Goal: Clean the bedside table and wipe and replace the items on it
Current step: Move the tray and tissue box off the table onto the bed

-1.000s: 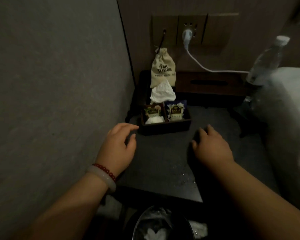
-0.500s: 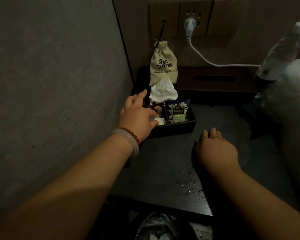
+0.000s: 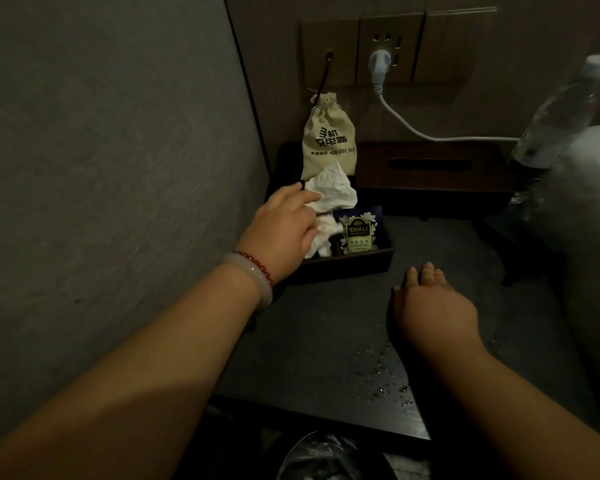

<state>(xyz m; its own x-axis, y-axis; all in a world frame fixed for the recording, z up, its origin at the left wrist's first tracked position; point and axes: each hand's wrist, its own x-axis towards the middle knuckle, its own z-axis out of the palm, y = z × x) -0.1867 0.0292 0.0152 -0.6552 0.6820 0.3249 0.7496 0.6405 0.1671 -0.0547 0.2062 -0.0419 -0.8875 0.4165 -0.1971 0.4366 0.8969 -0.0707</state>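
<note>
The dark bedside table [image 3: 326, 323] carries a black tray [image 3: 347, 263] at its back left. In the tray are a blue tea sachet [image 3: 358, 230], a beige drawstring pouch [image 3: 328, 143] standing upright, and a crumpled white tissue [image 3: 333, 192]. My left hand [image 3: 284, 223] reaches into the tray's left side and grips a second crumpled tissue [image 3: 326, 237] under its thumb and fingers. On the tabletop in front of the tray lies my right hand [image 3: 430, 303], palm down, fingers relaxed and holding nothing.
A dark wooden tissue box [image 3: 430, 174] stands at the back. A clear water bottle [image 3: 555, 123] leans at the right by white bedding [image 3: 589, 220]. Water droplets [image 3: 381, 368] dot the table's front. A lined bin [image 3: 326, 455] sits below. A grey padded wall closes the left side.
My left hand moved from the table's front left forward into the tray and took hold of the tissue there. The right hand stayed resting on the table.
</note>
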